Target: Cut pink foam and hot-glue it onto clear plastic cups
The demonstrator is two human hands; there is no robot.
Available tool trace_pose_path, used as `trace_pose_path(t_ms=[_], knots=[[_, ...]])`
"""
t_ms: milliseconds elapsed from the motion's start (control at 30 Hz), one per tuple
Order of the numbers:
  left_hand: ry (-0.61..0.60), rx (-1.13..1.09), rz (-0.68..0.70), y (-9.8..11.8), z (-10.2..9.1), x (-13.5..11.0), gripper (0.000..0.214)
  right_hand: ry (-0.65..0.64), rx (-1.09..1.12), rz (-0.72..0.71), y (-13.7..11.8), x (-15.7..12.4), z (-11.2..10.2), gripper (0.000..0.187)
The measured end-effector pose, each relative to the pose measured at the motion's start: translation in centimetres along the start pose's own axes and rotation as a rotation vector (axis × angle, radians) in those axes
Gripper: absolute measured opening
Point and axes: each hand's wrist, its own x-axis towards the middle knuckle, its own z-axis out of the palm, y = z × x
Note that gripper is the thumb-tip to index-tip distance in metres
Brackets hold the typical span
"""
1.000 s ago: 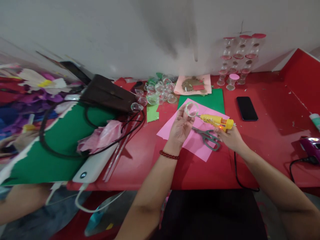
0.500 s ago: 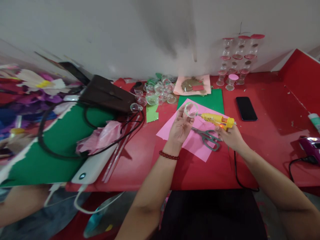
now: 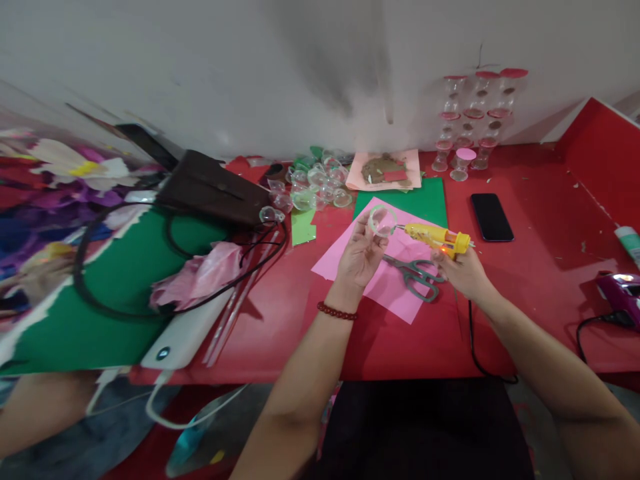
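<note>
My left hand pinches a small clear plastic cup, its round rim tilted toward me. In my right hand is a yellow hot glue gun with a lit orange light. The gun's nozzle points left and is at the right side of the cup's rim; whether it touches cannot be made out. Beneath both hands lie a pink paper sheet and scissors with grey handles.
A phone lies right. Stacked clear cups stand by the wall; loose cups are heaped behind. A dark brown bag, white power bank and pink crumpled material lie left. A co-worker's arm shows at far left.
The glue gun has shifted very slightly to the right, while the cup stays nearly in place. At far left the co-worker's hand has moved a little.
</note>
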Motion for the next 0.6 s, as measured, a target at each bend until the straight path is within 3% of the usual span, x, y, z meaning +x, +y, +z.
trace_pose_path(t_ms=[300, 600], knots=[[-0.004, -0.011, -0.013, -0.10, -0.09, 0.06, 0.018, -0.001, -0.008, -0.025, -0.02, 0.02, -0.08, 0.043], [-0.034, -0.028, 0.008, -0.09, -0.32, 0.15, 0.023, -0.010, -0.024, -0.001, -0.28, -0.40, 0.25, 0.040]])
